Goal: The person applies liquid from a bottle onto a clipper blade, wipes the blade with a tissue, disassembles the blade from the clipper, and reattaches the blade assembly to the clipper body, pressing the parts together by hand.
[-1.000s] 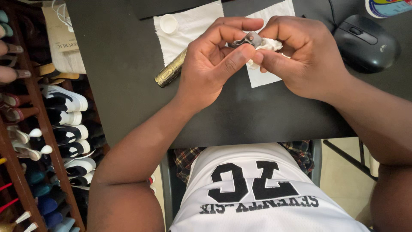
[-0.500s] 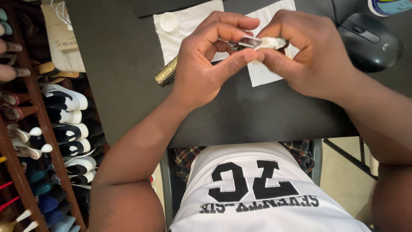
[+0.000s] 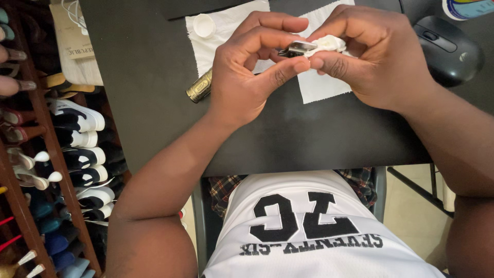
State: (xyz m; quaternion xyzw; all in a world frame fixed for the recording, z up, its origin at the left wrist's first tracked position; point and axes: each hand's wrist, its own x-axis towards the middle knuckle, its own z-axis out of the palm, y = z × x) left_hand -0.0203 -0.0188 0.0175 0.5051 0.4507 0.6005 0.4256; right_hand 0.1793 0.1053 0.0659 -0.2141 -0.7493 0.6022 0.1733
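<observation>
Where the black desk [image 3: 154, 103] spreads under both forearms, a white cloth [image 3: 319, 87] lies flat on it, well up toward the far edge. A dark computer mouse [image 3: 445, 49] sits to the right of the cloth; a brass-coloured cylinder [image 3: 199, 86] lies at the cloth's left edge, partly hidden behind the wrist.

Left hand [image 3: 247, 77]: closed in a pinch, thumb and fingers gripping a small metal piece [image 3: 296, 49]. Right hand [image 3: 375, 56]: closed too, fingers bunched round a wad of white cloth [image 3: 329, 44] pressed against that piece.

The metal piece is held above the desk, between the two hands, over the flat cloth. Its long axis runs roughly left to right, from one set of fingertips toward the other. Both hands touch it, so neither is nearer. What the piece is, too small to tell.
</observation>
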